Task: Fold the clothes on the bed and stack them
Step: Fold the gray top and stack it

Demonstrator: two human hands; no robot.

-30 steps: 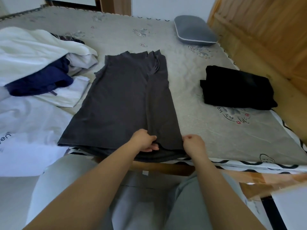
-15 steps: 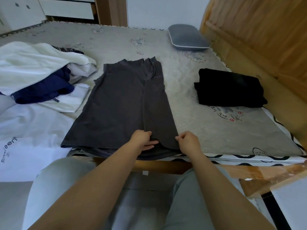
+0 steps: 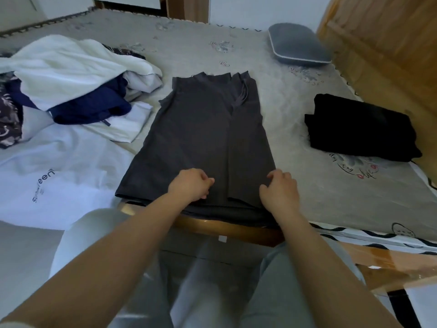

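The bed (image 3: 295,147) is filling the scene, its grey cover serving as the folding surface. On its left side an unfolded heap (image 3: 66,91) is lying: a cream garment, a navy one, a patterned one at the far left edge and a white printed one nearest, at least four pieces, likely waiting their turn. In the middle, running from the near edge towards the far side, a dark grey shirt (image 3: 201,138) is lying flat, its right side already folded in over the centre so it makes a long narrow strip; that shape probably sets it up for folding end to end. To the right, well apart, one folded black garment (image 3: 359,129) is sitting as the start of the stack. One grey pillow (image 3: 299,45) is resting at the far right.

Both hands are working at the shirt's near hem. The left hand (image 3: 190,184) is curled, fingers seemingly pinching the cloth beside the folded flap's edge. The right hand (image 3: 280,191) is bent over the hem's right corner, fingers hooked onto it; whether it is truly gripping I cannot tell. Together they appear to be readying the hem for lifting away from the person.
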